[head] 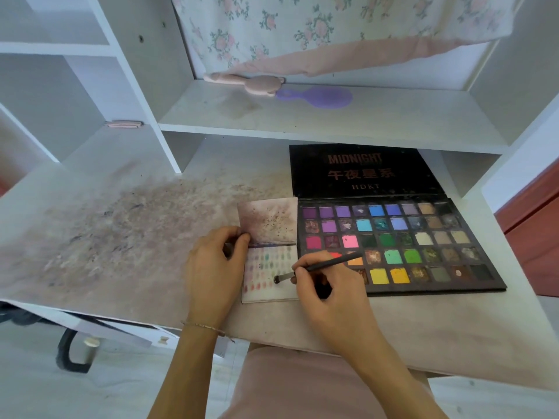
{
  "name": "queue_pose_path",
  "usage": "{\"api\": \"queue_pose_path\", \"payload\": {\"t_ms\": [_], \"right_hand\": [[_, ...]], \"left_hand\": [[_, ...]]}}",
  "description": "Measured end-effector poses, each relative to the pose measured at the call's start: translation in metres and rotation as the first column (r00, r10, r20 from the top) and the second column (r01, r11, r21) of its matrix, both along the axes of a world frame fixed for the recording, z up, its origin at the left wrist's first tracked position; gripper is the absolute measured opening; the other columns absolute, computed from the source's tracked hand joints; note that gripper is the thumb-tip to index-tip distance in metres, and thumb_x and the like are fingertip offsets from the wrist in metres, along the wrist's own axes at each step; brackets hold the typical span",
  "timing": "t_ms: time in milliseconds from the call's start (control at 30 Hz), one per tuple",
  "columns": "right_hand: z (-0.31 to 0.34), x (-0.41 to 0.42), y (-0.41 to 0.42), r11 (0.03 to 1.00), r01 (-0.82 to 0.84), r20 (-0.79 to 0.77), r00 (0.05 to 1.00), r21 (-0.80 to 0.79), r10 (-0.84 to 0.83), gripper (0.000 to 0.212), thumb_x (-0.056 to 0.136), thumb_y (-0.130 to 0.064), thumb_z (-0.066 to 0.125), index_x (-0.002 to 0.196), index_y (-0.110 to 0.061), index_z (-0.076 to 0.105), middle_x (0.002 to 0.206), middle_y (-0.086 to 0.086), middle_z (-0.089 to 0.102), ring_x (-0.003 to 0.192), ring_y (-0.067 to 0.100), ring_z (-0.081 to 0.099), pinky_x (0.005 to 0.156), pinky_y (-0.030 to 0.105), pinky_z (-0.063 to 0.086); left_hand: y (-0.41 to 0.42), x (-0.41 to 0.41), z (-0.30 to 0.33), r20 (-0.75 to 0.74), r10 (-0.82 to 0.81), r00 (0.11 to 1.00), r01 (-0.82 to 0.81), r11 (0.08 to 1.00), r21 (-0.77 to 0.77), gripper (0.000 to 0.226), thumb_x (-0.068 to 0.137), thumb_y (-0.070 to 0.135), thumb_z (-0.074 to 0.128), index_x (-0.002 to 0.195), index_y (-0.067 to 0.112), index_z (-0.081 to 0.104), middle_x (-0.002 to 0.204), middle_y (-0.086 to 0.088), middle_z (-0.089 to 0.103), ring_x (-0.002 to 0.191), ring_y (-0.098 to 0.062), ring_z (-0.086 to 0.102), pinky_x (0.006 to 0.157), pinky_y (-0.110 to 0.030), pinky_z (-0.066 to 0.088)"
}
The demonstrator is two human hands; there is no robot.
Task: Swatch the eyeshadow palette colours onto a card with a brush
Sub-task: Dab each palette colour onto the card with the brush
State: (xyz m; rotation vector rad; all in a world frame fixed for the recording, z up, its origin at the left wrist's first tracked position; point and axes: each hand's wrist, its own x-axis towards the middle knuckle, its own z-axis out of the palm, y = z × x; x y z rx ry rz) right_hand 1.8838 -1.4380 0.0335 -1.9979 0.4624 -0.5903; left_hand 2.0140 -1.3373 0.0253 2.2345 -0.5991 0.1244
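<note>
An open eyeshadow palette [393, 240] with several rows of coloured pans lies on the desk at the right, its black lid raised behind it. Left of it lies a white card [266, 285] covered with rows of small colour swatches, with a stained upper leaf [269, 220] above it. My right hand [326, 285] grips a thin dark brush [320, 266], whose tip touches the card near its right side. My left hand [214, 267] presses on the card's left edge, fingers curled at the fold.
The white desk [121, 237] is smeared with powder stains on its left half. A shelf above holds a purple hairbrush [317, 96] and a pink soft item [251, 81]. Floral fabric hangs behind. White cubbies stand at the left. A pink seat cushion [296, 385] is below.
</note>
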Motion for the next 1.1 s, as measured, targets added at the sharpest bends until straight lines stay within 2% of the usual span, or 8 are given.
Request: {"api": "queue_pose_path", "payload": {"t_ms": [200,333,533,667,767,933,1100], "right_hand": [[0.0009,-0.0001,0.0001,1.000,-0.004,-0.015,1.000,-0.027,0.004,0.013,0.080,-0.030,0.048,0.080,-0.043,0.047,0.079,-0.009,0.062,0.081,0.007,0.060,0.072,0.031,0.053],[0.0005,-0.0002,-0.0007,0.999,-0.026,-0.048,0.999,-0.042,0.024,0.013,0.083,-0.023,0.052,0.082,-0.036,0.051,0.078,-0.008,0.062,0.079,0.009,0.058,0.071,0.033,0.052],[0.0022,-0.0001,-0.0001,0.997,-0.036,-0.066,0.997,-0.062,0.032,0.023,0.084,-0.024,0.051,0.077,-0.044,0.044,0.076,-0.015,0.059,0.078,0.007,0.058,0.070,0.029,0.051],[0.0018,0.0000,0.0001,0.998,-0.030,-0.063,0.998,-0.055,0.027,0.008,0.082,-0.028,0.048,0.082,-0.036,0.050,0.078,-0.015,0.059,0.079,0.008,0.058,0.070,0.031,0.052],[0.0009,-0.0007,0.0001,0.998,-0.039,-0.070,0.997,-0.053,0.035,0.006,0.082,-0.028,0.048,0.083,-0.033,0.051,0.078,-0.016,0.058,0.080,0.007,0.058,0.071,0.032,0.052],[0.0014,-0.0004,0.0000,0.997,-0.033,-0.073,0.997,-0.070,0.028,0.019,0.086,-0.022,0.052,0.083,-0.040,0.047,0.080,-0.014,0.060,0.083,0.007,0.059,0.072,0.030,0.052],[0.0006,-0.0011,-0.0006,0.996,-0.043,-0.089,0.995,-0.073,0.036,0.018,0.086,-0.021,0.053,0.082,-0.038,0.048,0.078,-0.018,0.057,0.080,0.005,0.057,0.072,0.029,0.052]], "left_hand": [[-0.0002,0.0003,-0.0008,0.005,0.002,1.000,-0.002,1.000,0.002,0.014,0.087,0.024,0.056,0.091,0.015,0.066,0.084,0.000,0.065,0.077,-0.019,0.056,0.067,-0.032,0.043],[0.0003,0.0005,-0.0013,0.018,0.006,1.000,-0.007,1.000,0.004,0.013,0.086,0.024,0.057,0.090,0.015,0.066,0.080,0.004,0.061,0.074,-0.017,0.054,0.065,-0.029,0.038],[0.0005,0.0007,-0.0016,0.001,0.006,1.000,-0.006,1.000,-0.013,0.010,0.086,0.023,0.057,0.086,0.016,0.065,0.076,0.005,0.060,0.072,-0.018,0.054,0.064,-0.029,0.038],[0.0003,0.0007,-0.0017,-0.010,0.009,1.000,-0.010,1.000,-0.013,0.010,0.086,0.024,0.057,0.085,0.018,0.065,0.075,0.004,0.060,0.071,-0.017,0.054,0.062,-0.028,0.038],[0.0004,0.0005,-0.0014,-0.010,0.007,1.000,-0.007,1.000,-0.013,0.010,0.086,0.024,0.057,0.085,0.017,0.065,0.074,0.005,0.058,0.071,-0.017,0.054,0.063,-0.028,0.037],[0.0007,0.0004,-0.0010,-0.003,0.008,1.000,-0.008,1.000,-0.009,0.011,0.086,0.024,0.057,0.087,0.016,0.065,0.075,0.004,0.059,0.072,-0.018,0.054,0.064,-0.029,0.039],[0.0003,0.0001,-0.0007,0.001,0.008,1.000,-0.008,1.000,-0.004,0.011,0.086,0.024,0.057,0.086,0.017,0.065,0.075,0.005,0.059,0.071,-0.017,0.054,0.063,-0.028,0.037]]}}
